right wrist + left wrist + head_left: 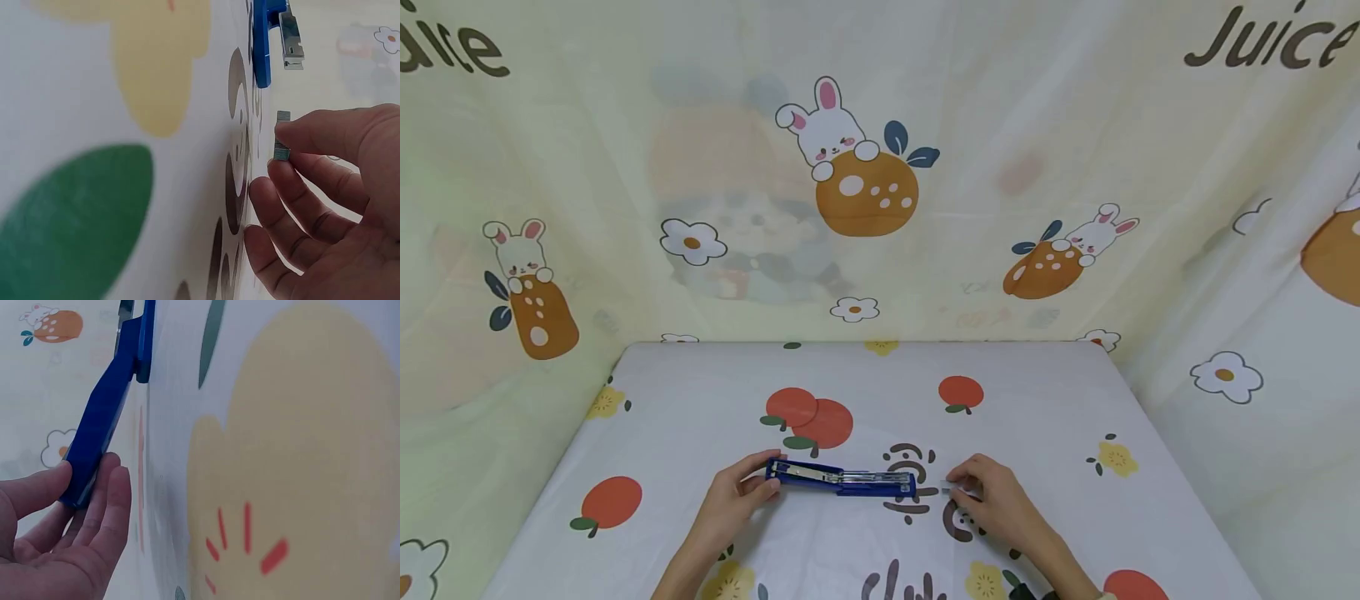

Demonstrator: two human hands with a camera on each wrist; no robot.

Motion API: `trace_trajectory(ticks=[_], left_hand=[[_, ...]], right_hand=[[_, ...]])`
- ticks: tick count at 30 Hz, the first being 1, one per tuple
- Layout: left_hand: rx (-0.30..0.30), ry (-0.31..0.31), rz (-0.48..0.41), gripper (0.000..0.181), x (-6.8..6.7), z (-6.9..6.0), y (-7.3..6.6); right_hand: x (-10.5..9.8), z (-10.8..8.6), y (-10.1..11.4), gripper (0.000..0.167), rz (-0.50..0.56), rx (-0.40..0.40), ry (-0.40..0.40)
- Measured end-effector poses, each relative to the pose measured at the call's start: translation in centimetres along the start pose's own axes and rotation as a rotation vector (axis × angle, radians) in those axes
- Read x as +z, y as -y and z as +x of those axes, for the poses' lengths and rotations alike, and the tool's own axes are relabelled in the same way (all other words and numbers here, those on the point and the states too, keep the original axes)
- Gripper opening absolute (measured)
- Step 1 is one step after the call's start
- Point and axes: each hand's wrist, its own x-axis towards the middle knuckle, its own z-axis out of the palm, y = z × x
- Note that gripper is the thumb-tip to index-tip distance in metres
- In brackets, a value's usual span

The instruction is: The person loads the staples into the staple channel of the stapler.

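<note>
A blue stapler (838, 480) lies opened out over the table, its metal staple channel (292, 40) exposed toward the right. My left hand (735, 492) pinches the stapler's top arm by its left end, thumb on one side and fingers on the other, as the left wrist view (69, 531) also shows. Just right of the stapler, my right hand (996, 500) pinches a short strip of staples (282, 135) between thumb and index finger. The strip is apart from the stapler. The other right-hand fingers are loosely bent near the tabletop.
The table (1037, 442) wears a white cloth printed with fruit, flowers and dark lettering. Behind and at both sides hangs a pale printed curtain (940, 275). A dark band (1022, 592) shows by the right wrist.
</note>
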Motion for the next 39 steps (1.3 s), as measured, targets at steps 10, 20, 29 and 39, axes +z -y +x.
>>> trace_trajectory(ticks=[10,20,29,39], left_hand=[[-0.004,-0.006,0.003,0.048,0.14,0.04,-0.04],[-0.006,0.004,0.002,0.048,0.17,0.05,0.11],[-0.016,0.007,-0.008,0.049,0.38,0.29,0.06],[-0.023,0.013,-0.013,0.049,0.47,0.35,0.05]], right_hand=[[0.48,0.19,0.15,0.015,-0.001,-0.042,-0.016],[0.86,0.37,0.27,0.017,-0.004,-0.050,-0.018],[0.90,0.63,0.81,0.019,0.000,-0.024,-0.006],[0.86,0.69,0.66,0.019,0.018,-0.107,-0.013]])
